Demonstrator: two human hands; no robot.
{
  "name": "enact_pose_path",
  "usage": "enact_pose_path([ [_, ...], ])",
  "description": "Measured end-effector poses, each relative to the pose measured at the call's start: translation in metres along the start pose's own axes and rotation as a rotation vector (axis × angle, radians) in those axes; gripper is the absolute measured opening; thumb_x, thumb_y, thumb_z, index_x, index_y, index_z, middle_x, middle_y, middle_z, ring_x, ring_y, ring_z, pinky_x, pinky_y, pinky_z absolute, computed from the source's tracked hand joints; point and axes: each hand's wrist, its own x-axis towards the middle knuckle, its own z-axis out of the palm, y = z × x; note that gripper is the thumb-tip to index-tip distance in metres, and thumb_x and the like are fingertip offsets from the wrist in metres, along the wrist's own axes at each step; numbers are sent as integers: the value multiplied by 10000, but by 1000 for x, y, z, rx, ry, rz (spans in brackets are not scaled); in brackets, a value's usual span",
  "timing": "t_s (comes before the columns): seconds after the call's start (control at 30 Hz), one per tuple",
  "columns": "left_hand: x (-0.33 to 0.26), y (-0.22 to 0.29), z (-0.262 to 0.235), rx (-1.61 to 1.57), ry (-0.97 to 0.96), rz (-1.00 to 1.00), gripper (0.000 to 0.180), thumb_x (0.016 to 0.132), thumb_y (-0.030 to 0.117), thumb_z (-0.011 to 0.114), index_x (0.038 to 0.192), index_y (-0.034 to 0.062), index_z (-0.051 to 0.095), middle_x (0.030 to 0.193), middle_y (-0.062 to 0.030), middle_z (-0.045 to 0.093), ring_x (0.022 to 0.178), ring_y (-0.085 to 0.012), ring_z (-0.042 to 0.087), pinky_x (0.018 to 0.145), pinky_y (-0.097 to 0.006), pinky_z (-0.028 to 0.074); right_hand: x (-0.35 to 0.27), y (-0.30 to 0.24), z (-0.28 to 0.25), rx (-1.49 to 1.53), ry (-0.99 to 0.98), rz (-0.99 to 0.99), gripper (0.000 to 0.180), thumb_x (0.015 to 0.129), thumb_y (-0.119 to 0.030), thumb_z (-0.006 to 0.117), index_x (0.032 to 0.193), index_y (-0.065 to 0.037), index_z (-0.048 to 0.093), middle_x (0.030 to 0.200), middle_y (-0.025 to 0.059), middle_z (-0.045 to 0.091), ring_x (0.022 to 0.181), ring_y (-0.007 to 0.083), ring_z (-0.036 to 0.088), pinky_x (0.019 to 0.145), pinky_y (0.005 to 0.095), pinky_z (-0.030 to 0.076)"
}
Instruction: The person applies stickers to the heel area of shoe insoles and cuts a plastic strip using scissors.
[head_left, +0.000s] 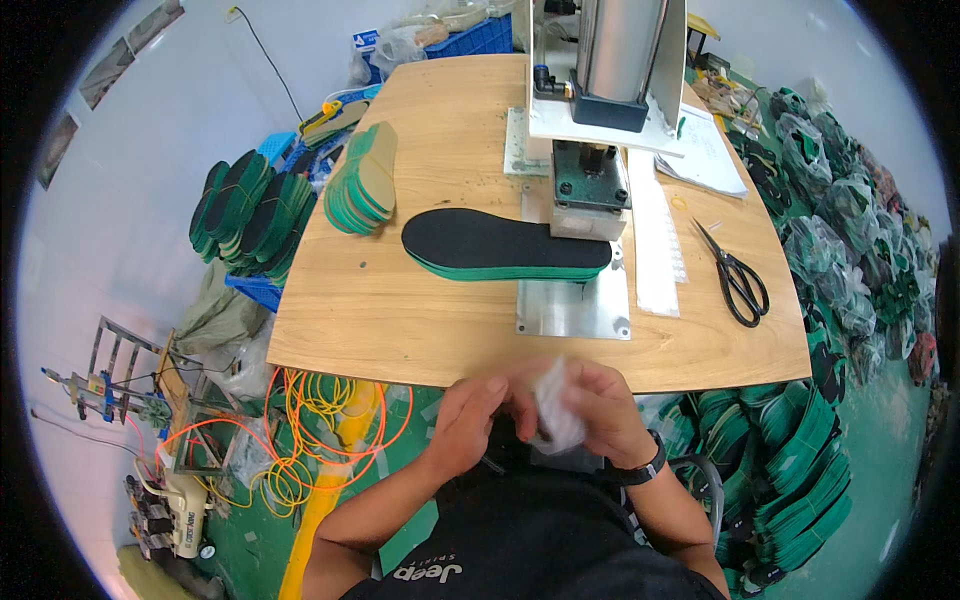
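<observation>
Head view shows a wooden counter (400, 330) that carries a metal press (600, 110), and under the press lies a stack of black insoles with green edges (500, 248). A second pile of green insoles (362, 180) leans at the back left, and black scissors (738, 280) lie at the right, well apart from the press. Below the near edge of the counter, both hands are closed together on a small white piece, maybe a wipe or a bag (555, 408): the right hand (600, 410) holds it from the side and the left hand (468, 412) pinches it from the other side. I think the piece could slip and fall to the crowded floor, because it is held over the edge and not over the counter. What the piece really is I cannot tell; it is blurred and the fingers cover half of it.
</observation>
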Motion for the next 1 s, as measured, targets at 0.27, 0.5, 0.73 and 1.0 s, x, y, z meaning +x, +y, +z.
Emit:
enact_pose_path([
  [0.27, 10, 13, -7, 221, -131, 38, 158, 860, 59, 631, 997, -18, 616, 810, -74, 643, 593, -79, 560, 494, -196, 427, 1, -1, -9, -193, -100, 178, 346, 910, -277, 613, 1080, 22, 572, 962, 96, 635, 884, 181, 603, 799, 299, 468],
  [0.5, 10, 50, 19, 542, 165, 426, 97, 792, -29, 687, 865, -2, 629, 692, -9, 610, 578, -37, 518, 521, -175, 391, -3, -30, 25, -1107, -21, -668, 410, 788, -272, 743, 1060, -10, 583, 934, 137, 597, 841, 279, 579, 733, 347, 451],
  [0.73, 4, 70, 27, 508, 48, 338, 94, 777, -59, 683, 830, -11, 623, 634, 4, 580, 564, -24, 491, 513, -179, 380, -10, -34, 31, -941, -19, -505, 130, 867, -123, 636, 913, -1, 634, 729, 112, 598, 621, 225, 564, 565, 298, 434],
  [1.0, 54, 44, -9, 693, 100, 225, 161, 825, 54, 667, 979, 9, 654, 771, -2, 643, 707, -84, 571, 636, -230, 457, 1, -30, 7, -760, 330, -223, 199, 932, -153, 569, 826, 8, 620, 653, 20, 569, 558, 84, 527, 503, 229, 409],
])
